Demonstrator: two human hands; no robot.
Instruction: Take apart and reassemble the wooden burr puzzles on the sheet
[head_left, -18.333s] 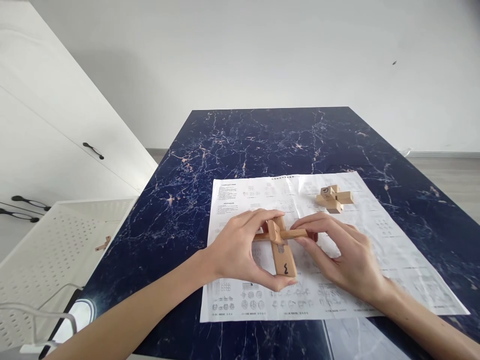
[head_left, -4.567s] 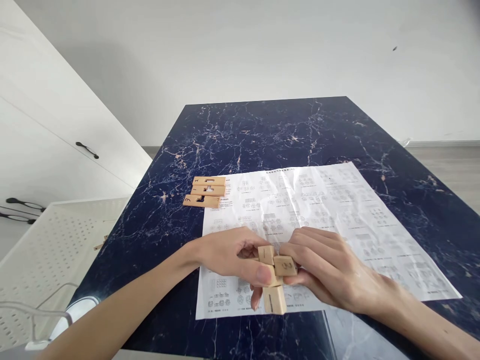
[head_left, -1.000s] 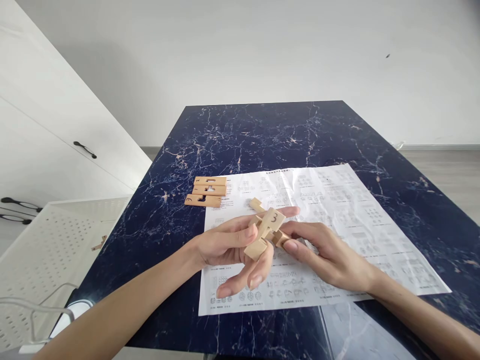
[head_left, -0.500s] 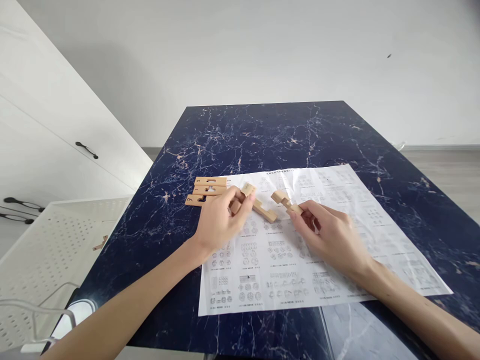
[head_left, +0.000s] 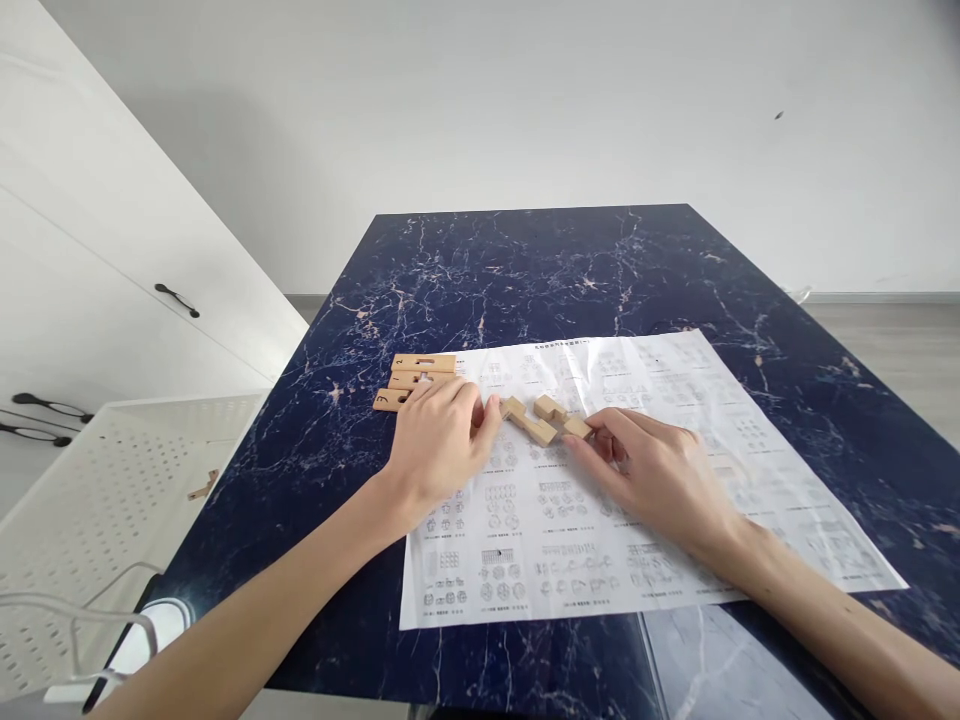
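Both hands had come down since half a second earlier: the right hand [head_left: 581,428] had brought its pale wooden notched block [head_left: 550,407] low over the white printed paper sheet [head_left: 555,545], and the left hand [head_left: 484,425] had sunk toward the sheet's left side from the raised position where it had held a pale wooden piece.

Thumb and forefinger of the right hand were pinching the near end of that block, which slanted toward the far edge of the dark blue, white-veined surface [head_left: 540,270]. Just beside it, on the left, lay a second pale wooden block [head_left: 538,430] with a cut-out along its length, roughly parallel to the first.

Fingers of the left hand were curled, the thumb tip just beside the far end of the second block; whether they gripped anything could not be told. Partly covered by that hand, three flat orange-brown wooden bars with cut-outs, marked 2 [head_left: 406,362], 1 [head_left: 403,380] and 3 [head_left: 385,400], lay side by side across the sheet's far left corner.

Beyond the surface's left edge stood a white perforated plastic basket [head_left: 112,490] with small brown wooden pieces [head_left: 203,486] inside, below a white cabinet [head_left: 97,230] with black handles [head_left: 177,299].
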